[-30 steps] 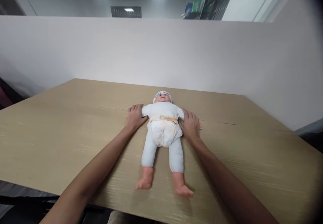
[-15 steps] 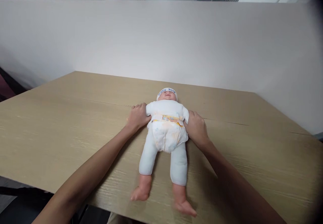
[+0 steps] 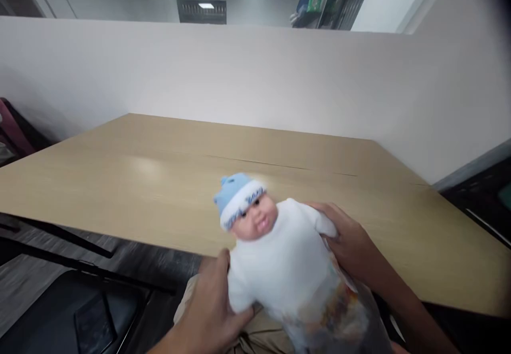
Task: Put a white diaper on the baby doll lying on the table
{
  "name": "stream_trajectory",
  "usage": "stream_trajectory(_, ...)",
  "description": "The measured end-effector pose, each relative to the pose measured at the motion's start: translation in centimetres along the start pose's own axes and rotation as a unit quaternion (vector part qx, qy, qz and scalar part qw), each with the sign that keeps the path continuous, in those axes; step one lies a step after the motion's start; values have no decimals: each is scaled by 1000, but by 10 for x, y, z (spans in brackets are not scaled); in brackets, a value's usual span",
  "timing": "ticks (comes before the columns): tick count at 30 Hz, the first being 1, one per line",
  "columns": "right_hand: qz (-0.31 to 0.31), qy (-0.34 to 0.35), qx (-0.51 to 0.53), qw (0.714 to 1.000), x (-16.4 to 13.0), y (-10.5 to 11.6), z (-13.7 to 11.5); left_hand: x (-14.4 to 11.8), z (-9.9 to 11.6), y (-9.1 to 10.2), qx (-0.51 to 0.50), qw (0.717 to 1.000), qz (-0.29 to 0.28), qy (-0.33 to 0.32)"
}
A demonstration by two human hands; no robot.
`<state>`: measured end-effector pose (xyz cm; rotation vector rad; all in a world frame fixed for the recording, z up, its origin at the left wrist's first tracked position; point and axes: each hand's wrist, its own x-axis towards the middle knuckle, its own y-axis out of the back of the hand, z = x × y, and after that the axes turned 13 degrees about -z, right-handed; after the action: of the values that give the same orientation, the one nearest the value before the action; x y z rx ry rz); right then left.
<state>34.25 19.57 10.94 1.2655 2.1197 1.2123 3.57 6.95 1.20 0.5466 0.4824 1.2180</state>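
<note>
Nearest the camera, the left hand (image 3: 207,311) is gripping the baby doll (image 3: 279,258) at its lower left side — thumb lying up along the white sleeve, fingers curling under the torso where they are passing out of sight. The hand is closed on the doll, not flat against it.

Just beyond, the right hand (image 3: 351,245) is clasping the doll's other side at shoulder and upper arm, fingers wrapping round the white fabric, the forearm running off toward the lower right corner. Both hands are holding the doll between them.

The doll is being held upright and off the table (image 3: 159,183), in front of its near edge and above the person's lap, where a strip of tan cloth is showing. It is tilting a little to the left, face turned toward the camera. It is wearing a white suit and a light blue cap (image 3: 235,197) with a white band; a printed diaper is showing at the bottom of the frame, blurred. The legs are falling out of view.

Behind the doll the pale wooden tabletop is stretching away, a seam running across it. Farther back a white partition wall (image 3: 255,77) is standing along the table's far edge — above it, ceiling lights and a dark shelf unit, both blurred.
</note>
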Motion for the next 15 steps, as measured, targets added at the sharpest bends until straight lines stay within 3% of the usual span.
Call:
stream_trajectory(3,-41,-1,-4,999,-47,-15,-19,-58,-17,-33,6,998,-65,13)
stream_trajectory(7,-82,1,-3,997,-86,-52,-44,-109,-33,-39,16,995,-92,43)
stream_trajectory(10,-95,6,23,995,-94,-85,-61,-127,-39,-30,24,993,-100,53)
stream_trajectory(15,-129,-36,24,991,-87,-132,-73,-133,-45,-19,38,991,-112,64)
